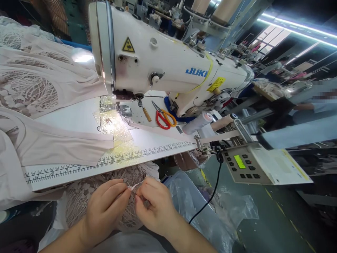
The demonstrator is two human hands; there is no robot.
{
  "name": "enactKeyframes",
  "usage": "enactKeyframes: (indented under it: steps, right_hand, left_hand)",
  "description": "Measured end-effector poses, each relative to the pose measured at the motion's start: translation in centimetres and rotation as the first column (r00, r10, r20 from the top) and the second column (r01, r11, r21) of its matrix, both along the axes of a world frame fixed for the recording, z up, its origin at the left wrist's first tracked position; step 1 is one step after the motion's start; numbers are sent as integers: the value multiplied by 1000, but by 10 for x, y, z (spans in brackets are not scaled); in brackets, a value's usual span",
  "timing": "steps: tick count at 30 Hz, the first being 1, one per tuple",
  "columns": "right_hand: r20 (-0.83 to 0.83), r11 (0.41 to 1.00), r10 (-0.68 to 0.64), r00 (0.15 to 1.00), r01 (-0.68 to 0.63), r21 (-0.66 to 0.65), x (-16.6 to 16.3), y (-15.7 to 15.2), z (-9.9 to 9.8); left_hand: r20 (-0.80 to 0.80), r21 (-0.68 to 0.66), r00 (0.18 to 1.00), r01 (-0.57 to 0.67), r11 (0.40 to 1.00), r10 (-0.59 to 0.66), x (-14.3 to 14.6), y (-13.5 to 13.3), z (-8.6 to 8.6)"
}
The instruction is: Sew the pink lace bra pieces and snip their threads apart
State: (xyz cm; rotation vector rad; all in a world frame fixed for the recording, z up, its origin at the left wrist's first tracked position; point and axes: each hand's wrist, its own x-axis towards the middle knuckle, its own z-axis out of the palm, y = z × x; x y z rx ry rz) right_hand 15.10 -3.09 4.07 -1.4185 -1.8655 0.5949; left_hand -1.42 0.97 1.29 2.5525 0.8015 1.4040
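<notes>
My left hand (106,205) is closed in a pinch on the edge of a pale beige lace garment (77,198), just below the table's front edge. Close beside it, my right hand (156,203) pinches the same garment's edge, fingertips nearly meeting the left ones. Something thin shows at the fingertips, too small to name. The rest of the lace hangs beneath both hands. Above them on the sewing table stands a white sewing machine (163,56). Beige garment pieces (60,140) lie on the table to the left.
Scissors with red and orange handles (164,117) and a wooden-handled tool (146,114) lie by the machine. A printed ruler (147,153) runs along the table edge (79,177). At right are a thread cone (197,123), a control box (263,165), a black cable (217,186) and a plastic bin (181,179).
</notes>
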Motion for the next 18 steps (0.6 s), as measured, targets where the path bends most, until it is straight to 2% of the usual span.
enactKeyframes:
  steps: [7,11,14,18]
  right_hand:
    - [-20,1000,6,1000,-6,-15,1,1,4]
    - [-8,997,27,1000,-28,-77,12,3,15]
    - [-17,999,7,1000,-8,-53,20,9,24]
    - [-64,987,133,989,-138,-83,19,21,30]
  left_hand:
    - [6,3,999,47,999,-47,1,1,1]
    - [-16,37,999,49,998,-48,-1,0,-1]
    - [-34,48,997,70,996,-69,-2,-2,-3]
    - [-43,48,994,106,993,-104,-3,-3,-4]
